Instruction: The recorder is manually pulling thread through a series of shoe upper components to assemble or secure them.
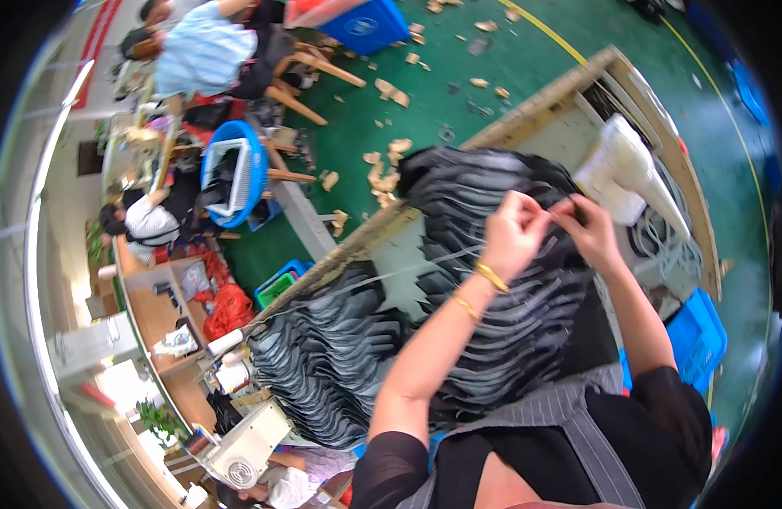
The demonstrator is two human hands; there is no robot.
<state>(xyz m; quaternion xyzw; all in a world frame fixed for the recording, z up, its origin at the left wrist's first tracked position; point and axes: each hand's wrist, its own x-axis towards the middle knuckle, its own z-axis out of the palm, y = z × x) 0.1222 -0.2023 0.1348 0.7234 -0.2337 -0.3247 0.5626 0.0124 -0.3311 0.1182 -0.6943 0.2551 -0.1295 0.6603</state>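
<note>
Hands: left (511, 231) and right (588, 231) close together, fingertips pinched, any held item too small to tell | Dark curved pieces (514, 356): beneath them, on desk (401, 288) | Progress: overlapping rows apparently laid; remainder unclear

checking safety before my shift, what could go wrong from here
The gold bracelets behind the left hand might snag the dark overlapping pieces beneath. The pale strip running toward that hand could catch and drag some out of line. Scraps on the green floor could trip someone walking past.
</note>
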